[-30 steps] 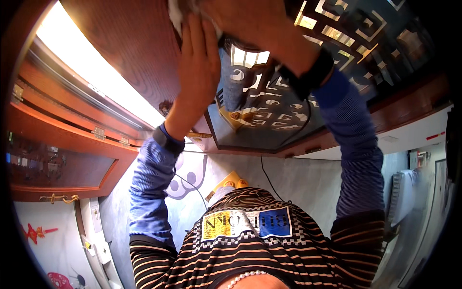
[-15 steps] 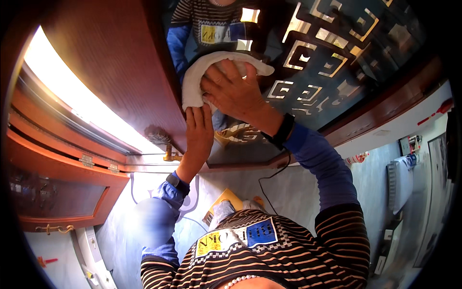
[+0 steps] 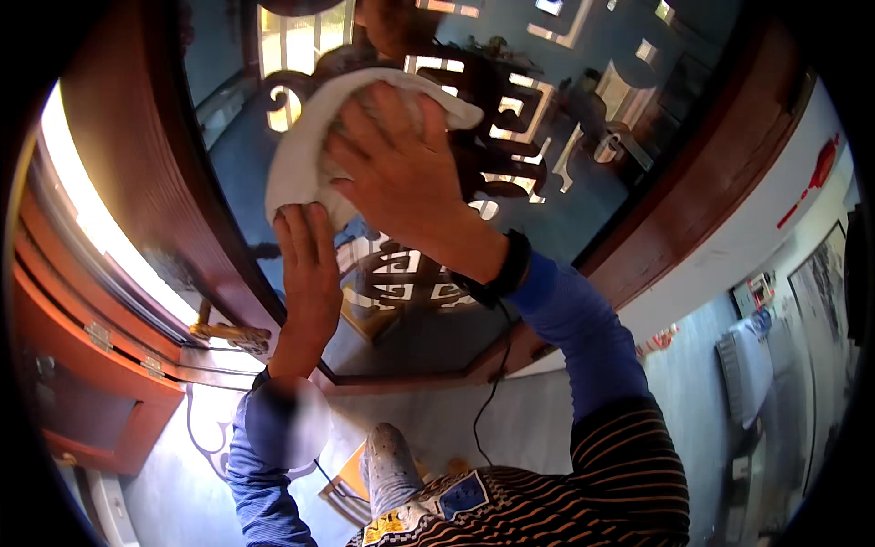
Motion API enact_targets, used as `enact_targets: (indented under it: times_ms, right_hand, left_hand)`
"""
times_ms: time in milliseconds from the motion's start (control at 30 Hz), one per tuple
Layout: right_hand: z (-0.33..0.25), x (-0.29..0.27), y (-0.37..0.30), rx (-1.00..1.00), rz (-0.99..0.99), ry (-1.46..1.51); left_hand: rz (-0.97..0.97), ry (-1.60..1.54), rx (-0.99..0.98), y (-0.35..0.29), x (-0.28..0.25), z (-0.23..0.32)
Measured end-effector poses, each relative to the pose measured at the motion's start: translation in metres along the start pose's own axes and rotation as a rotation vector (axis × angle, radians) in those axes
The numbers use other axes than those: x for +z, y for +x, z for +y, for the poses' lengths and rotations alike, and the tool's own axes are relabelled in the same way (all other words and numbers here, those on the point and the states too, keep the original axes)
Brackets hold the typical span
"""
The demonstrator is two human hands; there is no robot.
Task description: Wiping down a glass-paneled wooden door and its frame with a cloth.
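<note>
A thick white cloth [image 3: 296, 155] lies folded against a dark glass panel [image 3: 410, 346] in a brown wooden frame. My right hand [image 3: 396, 178] holds it to the glass, palm down, with the fingers spread over its inner part. At the cloth's lower left corner, my left hand [image 3: 310, 278] grips the edge with its fingertips; the thumb is hidden. The glass mirrors a bright fretwork pattern and parts of the room.
A brass handle [image 3: 232, 333] juts out at the left near my left forearm. Beyond it stands an orange-brown wooden door [image 3: 87, 392]. A black cable [image 3: 483, 419] hangs below my right wrist. Under my legs, a yellowish stool [image 3: 351, 479] is partly visible on the grey floor [image 3: 538, 410].
Both hands and the cloth have shifted left in the view, still together. My view has turned, so more of the glass shows and the wooden door sits lower at the left.
</note>
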State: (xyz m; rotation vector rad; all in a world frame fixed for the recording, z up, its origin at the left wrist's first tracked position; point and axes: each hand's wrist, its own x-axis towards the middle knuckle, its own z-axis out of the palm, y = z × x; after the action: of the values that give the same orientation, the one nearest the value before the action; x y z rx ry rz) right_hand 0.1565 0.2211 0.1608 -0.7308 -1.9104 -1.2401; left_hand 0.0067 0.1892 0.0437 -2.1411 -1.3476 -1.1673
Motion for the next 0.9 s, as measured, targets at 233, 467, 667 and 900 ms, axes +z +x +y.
enact_targets:
  times_ms: [233,467,667,900]
  right_hand:
    - [0.037,-0.036,-0.152,0.180,-0.207,-0.031]
    - [0.079,-0.088,-0.225,0.337,-0.237,-0.141]
    - [0.130,-0.092,-0.159,0.307,-0.069,-0.067]
    - [0.193,-0.110,-0.061,0.177,0.122,-0.104]
  left_hand:
    - [0.090,0.057,0.144,-0.037,0.081,0.081]
    - [0.097,-0.081,0.038,0.002,0.074,0.190]
    - [0.338,0.096,-0.022,0.087,0.070,0.198]
    - [0.460,0.268,0.096,0.178,0.009,0.180]
